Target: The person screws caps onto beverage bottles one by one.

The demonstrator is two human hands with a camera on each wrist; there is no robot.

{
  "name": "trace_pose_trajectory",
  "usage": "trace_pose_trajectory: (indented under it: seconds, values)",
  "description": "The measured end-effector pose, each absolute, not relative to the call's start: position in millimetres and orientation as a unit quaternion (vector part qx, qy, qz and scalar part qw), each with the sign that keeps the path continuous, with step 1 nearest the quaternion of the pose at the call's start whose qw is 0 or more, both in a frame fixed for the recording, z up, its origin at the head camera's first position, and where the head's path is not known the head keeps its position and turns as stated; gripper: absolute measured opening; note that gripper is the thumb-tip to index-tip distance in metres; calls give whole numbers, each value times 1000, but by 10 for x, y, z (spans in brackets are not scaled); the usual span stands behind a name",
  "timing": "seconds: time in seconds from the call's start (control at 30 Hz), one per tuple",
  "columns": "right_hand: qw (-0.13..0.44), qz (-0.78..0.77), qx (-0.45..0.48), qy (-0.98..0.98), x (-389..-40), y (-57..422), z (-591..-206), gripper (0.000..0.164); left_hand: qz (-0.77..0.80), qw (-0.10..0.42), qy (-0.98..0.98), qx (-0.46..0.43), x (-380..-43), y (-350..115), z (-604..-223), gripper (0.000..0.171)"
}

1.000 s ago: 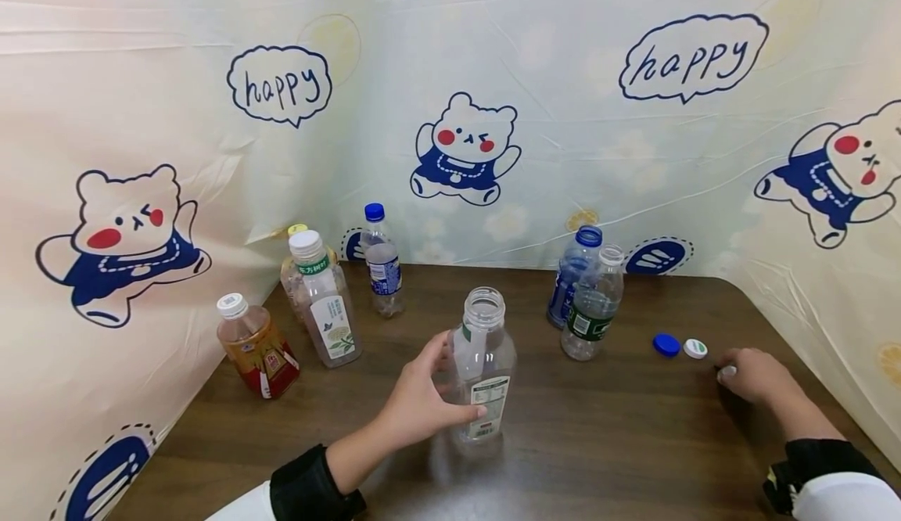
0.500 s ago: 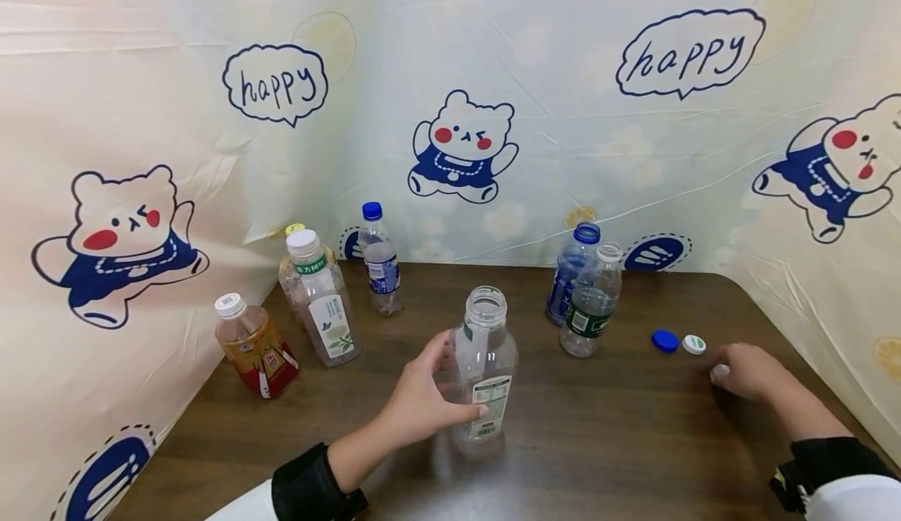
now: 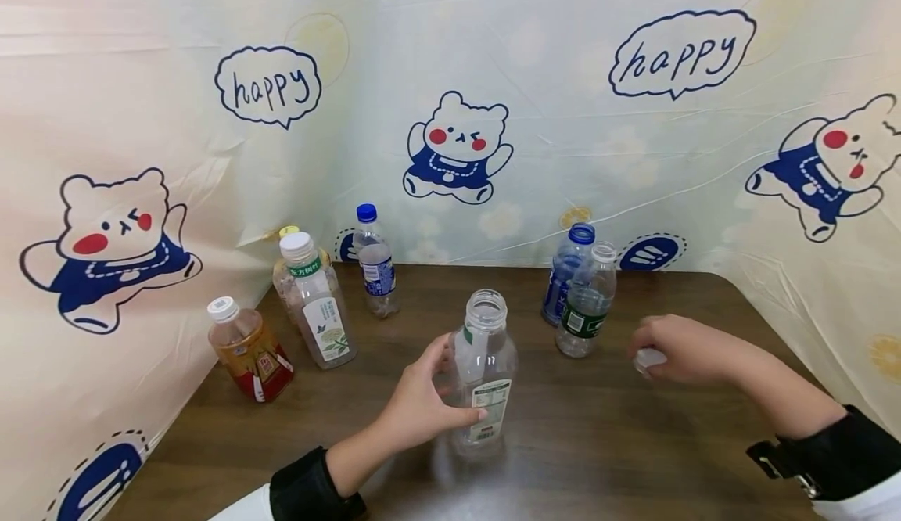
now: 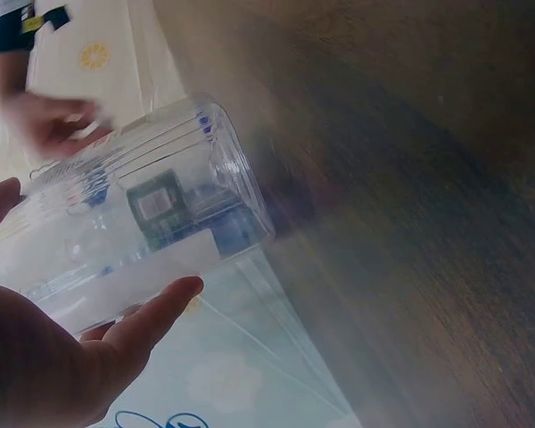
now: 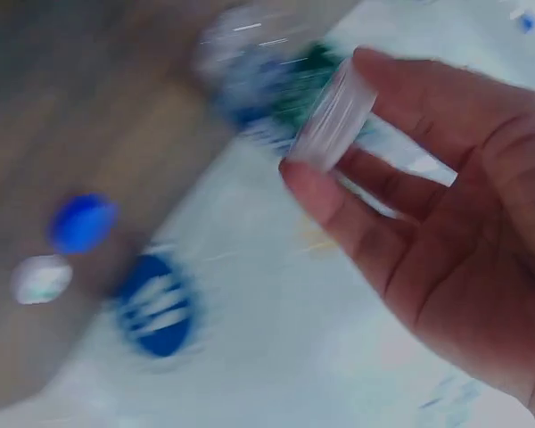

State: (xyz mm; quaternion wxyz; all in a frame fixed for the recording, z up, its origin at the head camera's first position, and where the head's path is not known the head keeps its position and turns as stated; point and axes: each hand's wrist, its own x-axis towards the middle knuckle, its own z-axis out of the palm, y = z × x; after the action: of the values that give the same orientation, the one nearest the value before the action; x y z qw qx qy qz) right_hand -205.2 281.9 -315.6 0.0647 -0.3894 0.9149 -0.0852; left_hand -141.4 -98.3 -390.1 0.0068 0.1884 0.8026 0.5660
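My left hand (image 3: 417, 405) grips a clear, uncapped plastic bottle (image 3: 496, 357) around its side, upright at the middle of the table. The left wrist view shows the thumb and fingers on either side of the same bottle (image 4: 174, 201). Over the right part of the table, my right hand (image 3: 697, 350) pinches a white bottle cap (image 5: 336, 120) between thumb and fingertips, right of the held bottle and apart from it. A blue cap (image 5: 82, 223) and another white cap (image 5: 42, 278) lie on the table, hidden behind the right hand in the head view.
Two uncapped bottles, one blue (image 3: 561, 274) and one clear with a green label (image 3: 586, 314), stand behind to the right. On the left are capped bottles: an orange-labelled one (image 3: 253, 353), a white-capped one (image 3: 325, 317), a yellow-capped one (image 3: 281, 274) and a blue-capped one (image 3: 378, 267).
My right hand has lifted from the table's right side and moved left, carrying the white cap. The left hand and its bottle have stayed in place.
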Motion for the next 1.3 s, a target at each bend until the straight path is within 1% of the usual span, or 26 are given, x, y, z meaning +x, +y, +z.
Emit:
trace_pose_trajectory:
  seconds: [0.2, 0.33, 0.47, 0.6, 0.8, 1.0, 1.3]
  values:
    - [6, -72, -486, 871, -1898, 2189, -2452, 25, 569, 12, 800, 193, -1405, -938, -3896, 86]
    - [-43, -79, -504, 859, -1790, 1847, -2033, 26, 571, 18, 797, 194, -1401, -921, -3887, 86]
    - [-69, -90, -526, 843, -1717, 1593, -1789, 29, 571, 26, 796, 198, -1403, -920, -3886, 86]
    - [-66, -85, -559, 822, -1688, 1399, -1707, 28, 573, 36, 794, 199, -1403, -920, -3876, 87]
    - [-34, -73, -572, 816, -1674, 1218, -1711, 30, 572, 50, 795, 195, -1410, -920, -3859, 88]
    - [-23, -64, -573, 817, -1684, 1156, -1742, 29, 570, 45, 796, 200, -1411, -911, -3856, 88]
    - [5, -69, -571, 818, -1702, 1118, -1753, 28, 575, 54, 792, 199, -1416, -904, -3861, 89]
